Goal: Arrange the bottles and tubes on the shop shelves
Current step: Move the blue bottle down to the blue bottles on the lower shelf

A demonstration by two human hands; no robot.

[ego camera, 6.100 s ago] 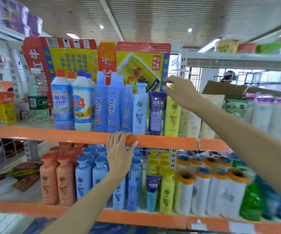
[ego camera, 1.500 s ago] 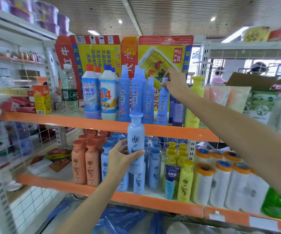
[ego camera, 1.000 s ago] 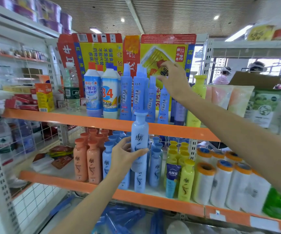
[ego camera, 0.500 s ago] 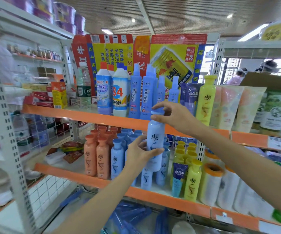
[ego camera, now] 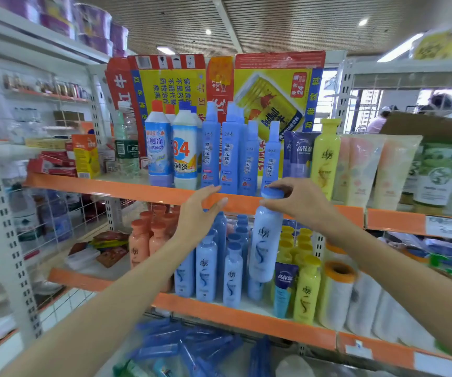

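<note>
Head view: our right hand [ego camera: 298,204] fingers clamp the cap of the upright pale-blue plastic bottle [ego camera: 265,240], hanging before the lower orange shelf [ego camera: 219,312], while our left hand [ego camera: 196,217] hovers spread beside it.

A large red "84" stands on the white plastic bottle with a blue cap [ego camera: 184,151]; "RedBull" runs along the can pictured on the red-and-yellow cardboard carton [ego camera: 276,104]; "高保湿" marks the dark purple tube [ego camera: 302,156]
</note>
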